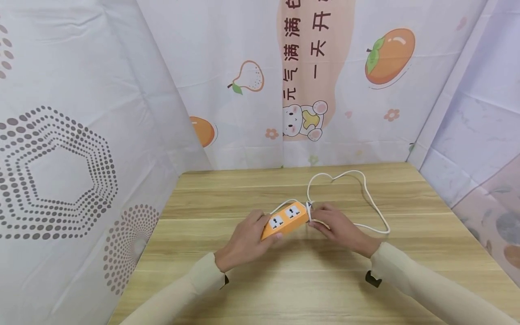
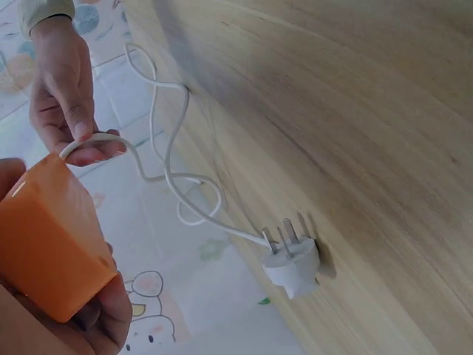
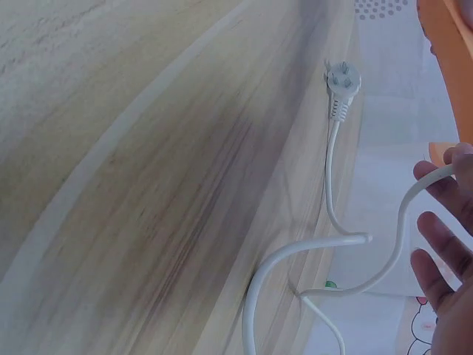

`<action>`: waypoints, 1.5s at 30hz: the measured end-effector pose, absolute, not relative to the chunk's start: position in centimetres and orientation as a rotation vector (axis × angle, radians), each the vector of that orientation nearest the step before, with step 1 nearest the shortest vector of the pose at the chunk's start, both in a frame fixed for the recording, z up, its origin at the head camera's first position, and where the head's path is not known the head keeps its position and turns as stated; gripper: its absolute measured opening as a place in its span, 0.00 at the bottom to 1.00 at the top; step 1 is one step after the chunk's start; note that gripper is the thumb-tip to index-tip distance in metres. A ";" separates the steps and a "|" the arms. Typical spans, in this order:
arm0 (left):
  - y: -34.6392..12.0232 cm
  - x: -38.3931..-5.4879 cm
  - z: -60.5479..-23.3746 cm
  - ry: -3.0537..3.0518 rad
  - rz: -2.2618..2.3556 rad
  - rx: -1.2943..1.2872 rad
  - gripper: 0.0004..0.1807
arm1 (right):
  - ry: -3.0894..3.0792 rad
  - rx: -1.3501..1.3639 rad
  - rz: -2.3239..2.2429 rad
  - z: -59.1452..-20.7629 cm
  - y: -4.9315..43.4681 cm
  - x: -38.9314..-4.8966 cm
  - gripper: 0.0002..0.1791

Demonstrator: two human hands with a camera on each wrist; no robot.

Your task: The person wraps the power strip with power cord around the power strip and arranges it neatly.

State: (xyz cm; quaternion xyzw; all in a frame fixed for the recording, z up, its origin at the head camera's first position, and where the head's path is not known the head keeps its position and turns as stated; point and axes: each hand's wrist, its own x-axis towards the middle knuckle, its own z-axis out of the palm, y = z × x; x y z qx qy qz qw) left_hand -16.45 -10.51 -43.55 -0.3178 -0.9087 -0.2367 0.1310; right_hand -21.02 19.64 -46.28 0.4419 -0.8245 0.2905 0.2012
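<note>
My left hand (image 1: 245,237) grips an orange power strip (image 1: 291,224) with two white sockets on its upper face, the thumb along the near side. The strip is tilted, its far end toward the right. From that end comes a white power cord (image 1: 366,189). My right hand (image 1: 339,228) pinches this cord close to the strip; in the right wrist view the other fingers (image 3: 443,240) are spread apart. A white three-pin plug (image 2: 292,266) lies on the tabletop with its prongs pointing up in the left wrist view. The head view hides the plug behind the strip.
The cord lies in a wide loop on the wood-grain table (image 1: 227,289), to the right and beyond my hands. A printed curtain (image 1: 243,126) hangs along the table's back edge, and more patterned cloth (image 1: 61,180) hangs at the left and right.
</note>
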 end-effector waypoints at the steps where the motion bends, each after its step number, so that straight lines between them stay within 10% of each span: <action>1: -10.5 -16.4 -43.5 -2.646 -0.707 -0.921 0.26 | -2.292 1.242 0.815 -46.3 19.6 -21.0 0.12; 25: -10.4 -16.7 -43.8 -2.447 -0.475 -1.411 0.27 | -2.159 1.442 0.451 -45.5 20.0 -22.9 0.09; 45: -9.7 -16.6 -45.0 -2.589 -0.094 -1.077 0.33 | -2.226 1.265 0.427 -44.5 17.5 -22.0 0.05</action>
